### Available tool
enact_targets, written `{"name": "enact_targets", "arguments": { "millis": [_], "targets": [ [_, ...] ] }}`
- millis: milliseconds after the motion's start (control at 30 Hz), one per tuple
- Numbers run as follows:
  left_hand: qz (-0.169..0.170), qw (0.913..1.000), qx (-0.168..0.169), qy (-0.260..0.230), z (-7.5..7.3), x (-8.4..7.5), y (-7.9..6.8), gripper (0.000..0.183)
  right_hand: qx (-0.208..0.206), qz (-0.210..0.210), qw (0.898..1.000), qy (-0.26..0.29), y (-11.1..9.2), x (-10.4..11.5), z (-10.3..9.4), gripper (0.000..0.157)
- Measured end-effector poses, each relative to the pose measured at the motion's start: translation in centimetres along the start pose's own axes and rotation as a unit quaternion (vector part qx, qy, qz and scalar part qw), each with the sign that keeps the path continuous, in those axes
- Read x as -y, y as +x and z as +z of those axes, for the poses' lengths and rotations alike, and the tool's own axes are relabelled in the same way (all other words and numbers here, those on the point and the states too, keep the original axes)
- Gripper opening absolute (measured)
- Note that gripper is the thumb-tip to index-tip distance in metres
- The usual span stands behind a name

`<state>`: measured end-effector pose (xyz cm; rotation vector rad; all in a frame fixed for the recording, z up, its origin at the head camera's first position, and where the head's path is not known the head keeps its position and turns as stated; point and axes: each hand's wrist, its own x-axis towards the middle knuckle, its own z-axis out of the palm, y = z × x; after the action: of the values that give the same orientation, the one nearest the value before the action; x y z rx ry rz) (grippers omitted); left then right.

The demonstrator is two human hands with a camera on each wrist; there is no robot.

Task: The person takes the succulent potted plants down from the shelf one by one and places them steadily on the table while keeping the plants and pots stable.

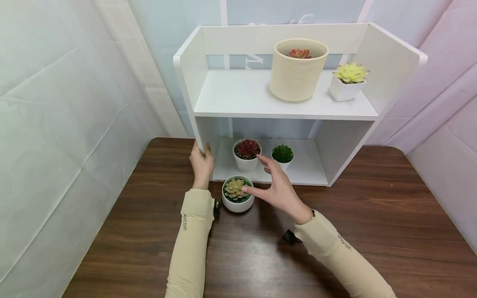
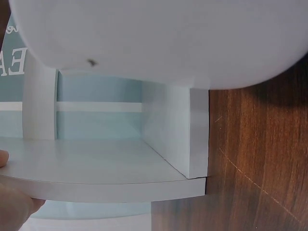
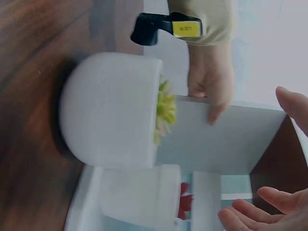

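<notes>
My left hand (image 1: 202, 164) grips the front edge of the left side panel of a white two-tier shelf (image 1: 257, 114), thumb inside and fingers outside. Just in front of the shelf, a round white pot with a yellow-green succulent (image 1: 237, 209) stands on the table. My right hand (image 1: 279, 188) hovers beside and above this pot, fingers spread and holding nothing. Its thumb overlaps the plant in the head view; contact cannot be told. In the right wrist view the fingers (image 3: 250, 211) stand apart from the pot (image 3: 113, 110). Close up, that pot fills the top of the left wrist view.
On the lower tier stand a white pot with a dark red succulent (image 1: 246, 164) and a smaller green one (image 1: 283, 164). The top tier carries a large cream pot (image 1: 296, 80) with a red plant and a square white pot (image 1: 344, 90). White curtains (image 1: 67, 103) flank the brown table (image 1: 149, 231).
</notes>
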<state>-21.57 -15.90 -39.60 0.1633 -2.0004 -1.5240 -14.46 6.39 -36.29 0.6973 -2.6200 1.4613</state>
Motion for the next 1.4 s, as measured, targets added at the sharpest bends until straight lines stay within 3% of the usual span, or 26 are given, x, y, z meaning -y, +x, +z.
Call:
{"name": "enact_targets", "arguments": {
  "millis": [1000, 1400],
  "targets": [
    [0.01, 0.9999, -0.002, 0.003, 0.0, 0.0, 0.1, 0.034, -0.067, -0.103, 0.992, -0.016, 1.2, 2.7, -2.7, 0.082],
    [0.004, 1.0, 0.002, 0.007, 0.0, -0.1, 0.0, 0.034, -0.105, -0.124, 0.987, -0.005, 2.3, 3.5, -4.2, 0.08]
  ]
}}
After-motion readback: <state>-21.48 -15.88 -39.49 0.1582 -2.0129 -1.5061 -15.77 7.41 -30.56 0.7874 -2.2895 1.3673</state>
